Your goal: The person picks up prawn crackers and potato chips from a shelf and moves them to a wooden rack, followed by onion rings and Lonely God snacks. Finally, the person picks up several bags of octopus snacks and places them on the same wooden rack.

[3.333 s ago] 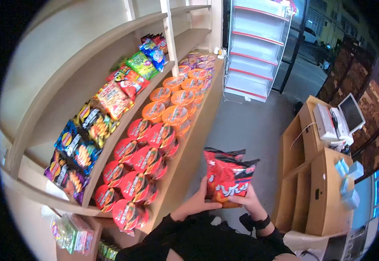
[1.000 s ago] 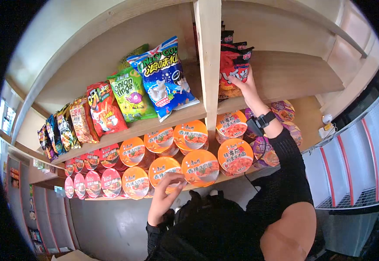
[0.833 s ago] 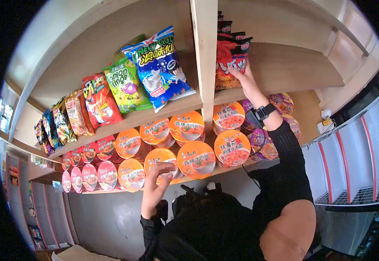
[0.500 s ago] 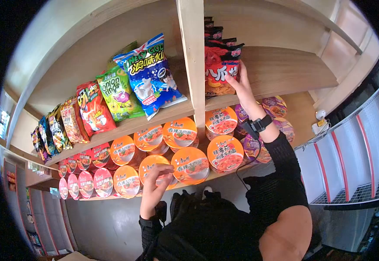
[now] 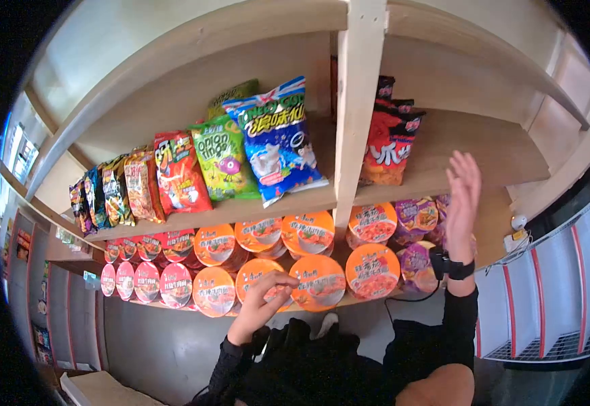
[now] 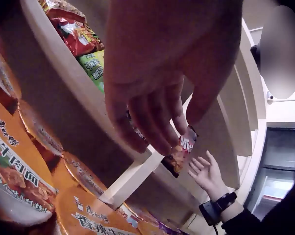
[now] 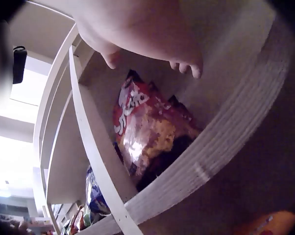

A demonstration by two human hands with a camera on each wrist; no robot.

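Red snack bags [image 5: 389, 145] stand upright on the upper wooden shelf [image 5: 484, 152], just right of the wooden post [image 5: 357, 115]; the right wrist view shows them [image 7: 147, 132] leaning behind the shelf edge. My right hand [image 5: 463, 183] is raised to the right of the bags, fingers straight, holding nothing and clear of them. My left hand [image 5: 278, 287] hovers with loosely curled fingers at the orange noodle bowls [image 5: 318, 281] on the lower shelf. It grips nothing in the left wrist view [image 6: 157, 122].
Blue, green and red snack bags [image 5: 274, 139] line the upper shelf left of the post. Red noodle bowls [image 5: 149, 281] and purple bowls [image 5: 413, 216] fill the lower shelf. A white wire rack [image 5: 552, 291] stands at the right.
My right hand has let go of the red bags and drawn back to the right; the bags stay on the shelf. The left hand remains by the orange bowls.
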